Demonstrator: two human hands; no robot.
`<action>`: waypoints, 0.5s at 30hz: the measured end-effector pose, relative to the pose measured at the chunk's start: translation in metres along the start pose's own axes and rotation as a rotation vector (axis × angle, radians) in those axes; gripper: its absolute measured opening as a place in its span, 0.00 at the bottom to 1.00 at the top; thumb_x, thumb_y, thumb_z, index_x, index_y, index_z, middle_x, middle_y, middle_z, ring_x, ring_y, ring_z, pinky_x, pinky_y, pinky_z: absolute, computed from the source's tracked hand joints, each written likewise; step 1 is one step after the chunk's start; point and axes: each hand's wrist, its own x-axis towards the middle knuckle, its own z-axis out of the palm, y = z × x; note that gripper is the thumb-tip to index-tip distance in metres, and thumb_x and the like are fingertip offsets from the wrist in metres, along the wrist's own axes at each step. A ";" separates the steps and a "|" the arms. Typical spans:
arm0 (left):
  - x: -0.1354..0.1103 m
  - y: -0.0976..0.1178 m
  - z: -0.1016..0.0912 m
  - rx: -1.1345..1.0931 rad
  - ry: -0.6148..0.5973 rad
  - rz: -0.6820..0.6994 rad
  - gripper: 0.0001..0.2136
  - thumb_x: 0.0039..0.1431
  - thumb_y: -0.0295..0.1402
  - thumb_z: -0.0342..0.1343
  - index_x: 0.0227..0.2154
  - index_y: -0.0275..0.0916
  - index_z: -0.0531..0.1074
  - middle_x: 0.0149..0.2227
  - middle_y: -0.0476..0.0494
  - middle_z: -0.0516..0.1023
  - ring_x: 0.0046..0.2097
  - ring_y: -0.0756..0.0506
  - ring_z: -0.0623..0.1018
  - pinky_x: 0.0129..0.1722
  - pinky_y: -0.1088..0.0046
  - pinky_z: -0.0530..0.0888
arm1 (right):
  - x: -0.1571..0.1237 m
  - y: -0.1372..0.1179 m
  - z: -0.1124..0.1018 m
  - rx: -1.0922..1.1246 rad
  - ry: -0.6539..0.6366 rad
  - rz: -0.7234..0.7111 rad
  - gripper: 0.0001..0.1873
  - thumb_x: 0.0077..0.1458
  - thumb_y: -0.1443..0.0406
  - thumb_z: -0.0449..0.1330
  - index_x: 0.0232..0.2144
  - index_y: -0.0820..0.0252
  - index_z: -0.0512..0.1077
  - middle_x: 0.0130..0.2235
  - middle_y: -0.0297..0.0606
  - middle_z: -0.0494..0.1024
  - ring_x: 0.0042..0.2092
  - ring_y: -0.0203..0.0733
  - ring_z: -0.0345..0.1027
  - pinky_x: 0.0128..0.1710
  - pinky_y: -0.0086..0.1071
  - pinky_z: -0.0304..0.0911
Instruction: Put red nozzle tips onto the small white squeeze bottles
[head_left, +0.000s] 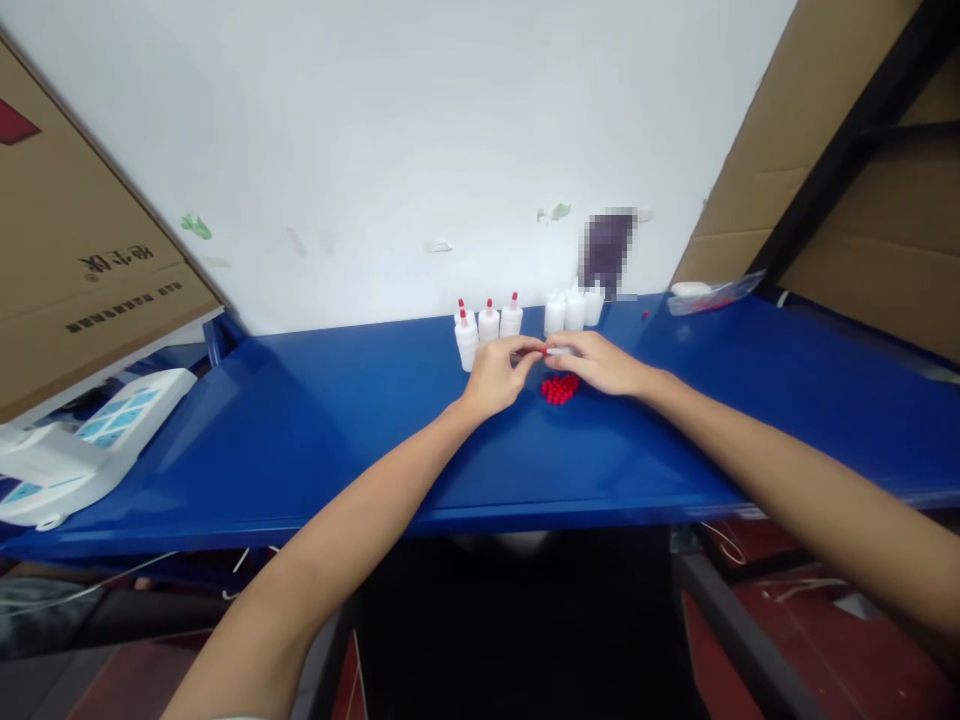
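Note:
My left hand point(499, 372) and my right hand point(600, 362) meet over the blue table point(337, 440), fingers pinched together. Between them lies a small white bottle point(556, 352), held sideways, with a red cap at the left fingertips. A pile of loose red caps point(560, 388) sits on the table just below the hands. Behind the left hand stand several white bottles with red caps point(487, 322). Further right stand three white bottles without caps point(574, 310).
A white electronic scale point(82, 440) rests at the table's left end. Cardboard boxes point(82, 250) lean at the left and at the right point(847, 170). A clear plastic bag point(712, 292) lies at the back right. A white wall stands behind.

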 end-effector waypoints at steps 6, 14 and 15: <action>-0.001 0.000 0.000 -0.036 -0.021 0.000 0.09 0.64 0.24 0.57 0.42 0.37 0.81 0.43 0.43 0.85 0.44 0.46 0.84 0.48 0.66 0.82 | -0.001 -0.001 -0.001 0.019 -0.025 -0.015 0.18 0.62 0.52 0.54 0.36 0.59 0.75 0.36 0.38 0.78 0.38 0.45 0.70 0.40 0.35 0.60; -0.001 -0.002 -0.002 0.062 -0.075 0.035 0.10 0.63 0.24 0.57 0.44 0.37 0.81 0.43 0.42 0.85 0.43 0.46 0.83 0.47 0.65 0.81 | 0.002 0.002 0.004 -0.011 -0.028 -0.002 0.24 0.66 0.48 0.49 0.31 0.58 0.72 0.33 0.37 0.76 0.36 0.44 0.69 0.39 0.35 0.60; 0.000 -0.002 -0.002 0.066 -0.079 0.027 0.10 0.63 0.24 0.57 0.44 0.37 0.81 0.43 0.42 0.85 0.43 0.46 0.83 0.47 0.65 0.81 | 0.003 0.003 0.004 -0.018 -0.030 -0.002 0.24 0.66 0.48 0.49 0.31 0.58 0.72 0.33 0.37 0.76 0.36 0.43 0.69 0.39 0.35 0.60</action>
